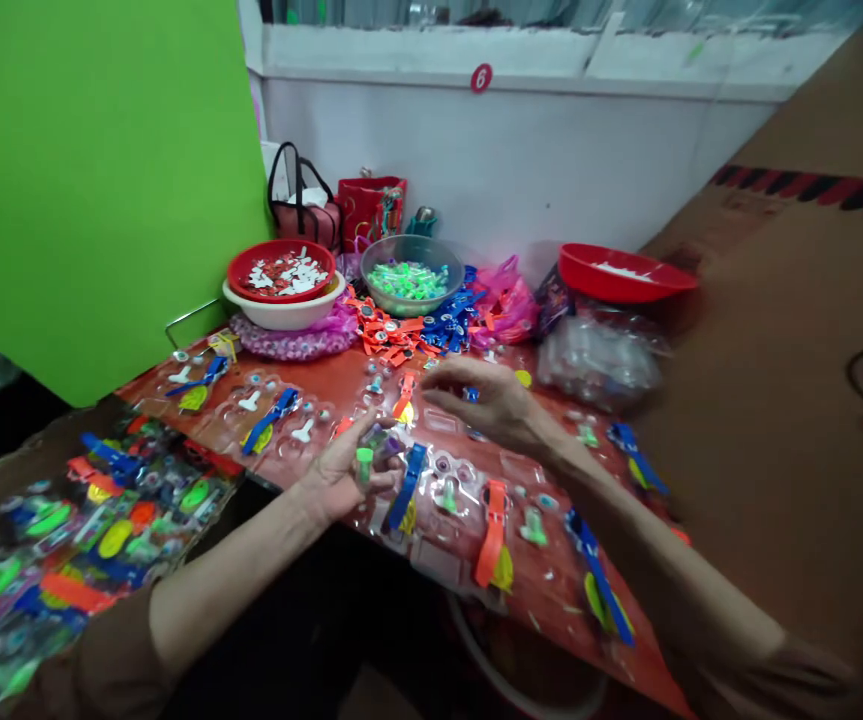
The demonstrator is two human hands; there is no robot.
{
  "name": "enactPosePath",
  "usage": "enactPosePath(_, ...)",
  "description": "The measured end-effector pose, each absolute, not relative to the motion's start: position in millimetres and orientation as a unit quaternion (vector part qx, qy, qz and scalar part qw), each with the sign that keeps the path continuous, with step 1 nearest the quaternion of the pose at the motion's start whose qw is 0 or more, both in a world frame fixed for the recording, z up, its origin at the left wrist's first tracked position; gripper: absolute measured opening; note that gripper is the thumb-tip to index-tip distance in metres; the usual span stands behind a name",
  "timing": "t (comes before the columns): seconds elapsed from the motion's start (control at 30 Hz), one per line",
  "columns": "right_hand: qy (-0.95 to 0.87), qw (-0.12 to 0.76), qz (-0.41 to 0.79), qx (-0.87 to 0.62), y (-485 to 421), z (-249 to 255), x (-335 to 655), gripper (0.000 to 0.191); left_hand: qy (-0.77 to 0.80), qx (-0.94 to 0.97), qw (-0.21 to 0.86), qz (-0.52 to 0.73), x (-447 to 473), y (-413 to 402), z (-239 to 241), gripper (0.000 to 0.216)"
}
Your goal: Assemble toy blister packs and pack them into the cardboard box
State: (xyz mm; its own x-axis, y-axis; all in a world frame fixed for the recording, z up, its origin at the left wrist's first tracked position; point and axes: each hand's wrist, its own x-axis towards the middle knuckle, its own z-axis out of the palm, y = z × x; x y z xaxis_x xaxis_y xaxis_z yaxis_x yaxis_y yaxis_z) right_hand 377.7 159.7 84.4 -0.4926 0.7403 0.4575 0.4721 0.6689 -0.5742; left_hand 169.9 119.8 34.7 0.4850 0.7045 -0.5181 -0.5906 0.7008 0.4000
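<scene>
My left hand (345, 470) is palm up above the table's front edge, its fingers curled around several small capped tubes (364, 464) with green and purple ends. My right hand (487, 395) hovers over the middle of the table, fingers loosely bent and slightly blurred, with nothing visible in them. Under and around both hands lie clear plastic blister trays (438, 560). They hold blue toy watches (410, 485), orange toy watches (492, 535), yellow pieces (502, 570) and small green-based parts (533, 527). Trays farther left have white T-shaped pieces (302, 431).
Behind stand a red basin (240, 283) of white and red pieces, a clear bowl (450, 290) of green pieces, and a red dish (626, 285) at right. A carton of filled packs (86, 540) is at left. Cardboard (791, 400) rises on the right, a green panel (101, 180) on the left.
</scene>
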Motion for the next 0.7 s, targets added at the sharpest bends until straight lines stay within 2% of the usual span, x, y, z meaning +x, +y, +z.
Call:
enactPosePath(0.13, -0.872, 0.306, 0.209, -0.32, 94.9, 84.8, 330.6, 0.014, 0.352, 0.073, 0.843, 0.399, 165.3, 91.5, 41.2, 0.02)
enactPosePath(0.27, -0.903, 0.222, 0.18, -0.321, 62.3, 71.2, 298.1, 0.011, 0.359, 0.053, 0.828, 0.428, 158.6, 71.1, 35.8, 0.014)
enactPosePath(0.33, -0.903, 0.21, 0.198, -0.319, 54.0, 68.8, 286.6, 0.014, 0.349, 0.051, 0.821, 0.449, 154.4, 65.9, 30.4, 0.011)
enactPosePath(0.43, -0.882, 0.243, 0.261, -0.309, 59.4, 72.4, 285.6, 0.023, 0.344, 0.058, 0.814, 0.465, 147.1, 65.6, 23.9, 0.01)
enactPosePath(0.5, -0.86, 0.286, 0.265, -0.328, 82.7, 75.9, 303.7, 0.02, 0.359, 0.072, 0.815, 0.449, 141.9, 69.3, 21.6, 0.007)
enactPosePath(0.57, -0.825, 0.349, 0.233, -0.378, 123.7, 75.5, 339.5, 0.019, 0.372, 0.086, 0.817, 0.432, 136.6, 75.2, 19.7, 0.005)
enactPosePath(0.63, -0.761, 0.415, 0.215, -0.449, 175.9, 67.9, 388.4, 0.025, 0.38, 0.093, 0.817, 0.425, 131.3, 82.1, 16.9, 0.004)
enactPosePath(0.7, -0.704, 0.428, 0.228, -0.519, 228.6, 52.3, 441.2, 0.028, 0.389, 0.096, 0.813, 0.422, 126.3, 89.7, 12.8, 0.003)
